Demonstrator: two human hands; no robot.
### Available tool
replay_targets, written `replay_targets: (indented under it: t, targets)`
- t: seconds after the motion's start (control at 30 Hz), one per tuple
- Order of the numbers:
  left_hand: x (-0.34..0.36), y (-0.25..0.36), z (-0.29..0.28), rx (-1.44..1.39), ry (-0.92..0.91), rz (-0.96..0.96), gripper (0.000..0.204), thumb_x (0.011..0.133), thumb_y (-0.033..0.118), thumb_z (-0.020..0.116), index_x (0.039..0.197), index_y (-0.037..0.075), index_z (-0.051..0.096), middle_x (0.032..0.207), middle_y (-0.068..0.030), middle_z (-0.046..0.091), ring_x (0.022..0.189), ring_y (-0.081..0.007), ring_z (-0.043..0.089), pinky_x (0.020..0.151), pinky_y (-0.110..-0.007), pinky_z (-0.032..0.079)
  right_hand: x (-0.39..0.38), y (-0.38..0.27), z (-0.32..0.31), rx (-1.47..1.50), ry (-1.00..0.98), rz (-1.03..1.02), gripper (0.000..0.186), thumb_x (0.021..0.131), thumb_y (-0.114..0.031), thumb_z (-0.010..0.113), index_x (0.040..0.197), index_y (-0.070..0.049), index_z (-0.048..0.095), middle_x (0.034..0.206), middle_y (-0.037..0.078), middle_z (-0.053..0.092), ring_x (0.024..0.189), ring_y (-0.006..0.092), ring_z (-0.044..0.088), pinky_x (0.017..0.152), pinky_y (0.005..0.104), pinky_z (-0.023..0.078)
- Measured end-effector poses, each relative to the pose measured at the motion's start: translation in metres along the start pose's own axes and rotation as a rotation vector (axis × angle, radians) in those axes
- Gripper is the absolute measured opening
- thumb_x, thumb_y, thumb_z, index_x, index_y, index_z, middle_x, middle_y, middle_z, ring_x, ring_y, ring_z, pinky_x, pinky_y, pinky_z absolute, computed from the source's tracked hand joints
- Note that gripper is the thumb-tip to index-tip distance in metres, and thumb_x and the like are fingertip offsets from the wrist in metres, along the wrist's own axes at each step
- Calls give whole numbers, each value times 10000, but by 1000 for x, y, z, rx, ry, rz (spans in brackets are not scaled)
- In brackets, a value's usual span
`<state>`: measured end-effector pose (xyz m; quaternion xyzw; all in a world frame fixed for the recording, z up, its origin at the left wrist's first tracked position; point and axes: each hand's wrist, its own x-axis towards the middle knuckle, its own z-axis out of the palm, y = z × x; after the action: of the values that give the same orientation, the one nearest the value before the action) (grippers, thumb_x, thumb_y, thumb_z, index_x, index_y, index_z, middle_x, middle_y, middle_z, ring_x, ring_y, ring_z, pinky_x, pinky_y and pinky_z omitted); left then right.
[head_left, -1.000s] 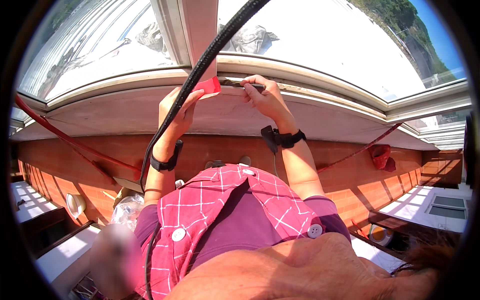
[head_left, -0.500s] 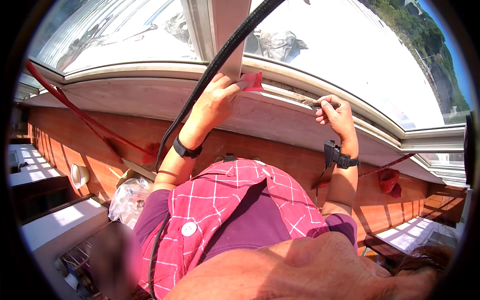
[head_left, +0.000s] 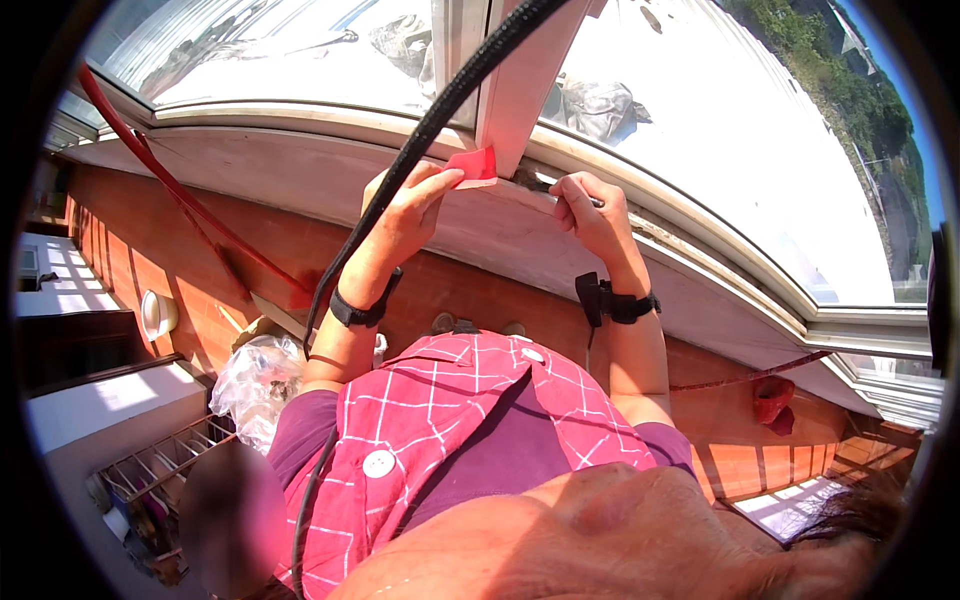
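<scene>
A small red flat piece (head_left: pixel 472 168), like a scoop or stiff sheet, is pinched between the thumb and fingers of my left hand (head_left: pixel 408 212). It lies at the sill beside the foot of the white window post (head_left: pixel 515 110). My right hand (head_left: pixel 595 208) is closed around a thin, dark-handled tool (head_left: pixel 598 203); its working end is too small to make out. That hand is over the window track (head_left: pixel 660 238), just right of the post. Dark dirt (head_left: pixel 530 178) shows in the track between the two hands. Both wrists wear black bands.
A black cable (head_left: pixel 430 130) crosses in front of my left hand. Red bars (head_left: pixel 190 210) slant down at the left. On the tiled floor are a clear plastic bag (head_left: pixel 258 385), a white bowl-shaped container (head_left: pixel 158 315) and a red object (head_left: pixel 772 398).
My right hand has moved left along the track with the tool, close to the post. My left hand still holds the red piece, now tilted differently at the post's foot. The view has shifted.
</scene>
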<state>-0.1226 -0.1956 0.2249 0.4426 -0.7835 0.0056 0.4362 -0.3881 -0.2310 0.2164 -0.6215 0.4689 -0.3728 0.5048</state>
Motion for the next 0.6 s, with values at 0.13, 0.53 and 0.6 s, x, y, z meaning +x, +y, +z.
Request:
replay_targets:
  t: [0.13,0.53,0.6]
  targets:
    - [-4,-3,-3,7,-11,-3,263,707,-51,653,950,44,683,810,-102,645,725,-278,615,619,-346,504,-1,-20,-15,-281,-132,86,292,954,-307,503,884,-62,646,579,-7,520,520,76,474,483,236,389]
    - [5,2,-3,-63,-9,85,272,695,-58,658,949,38,678,800,-97,641,703,-273,601,604,-343,494,-27,-52,-91,-288,-95,332,257,941,-288,539,998,-65,651,607,8,581,472,58,528,409,197,397]
    - [12,8,4,-91,-17,133,268,694,-62,655,943,32,677,799,-99,639,700,-274,598,602,-341,492,-19,-48,-66,-203,-103,240,235,926,-237,538,1030,-62,655,632,9,588,497,59,539,423,198,407]
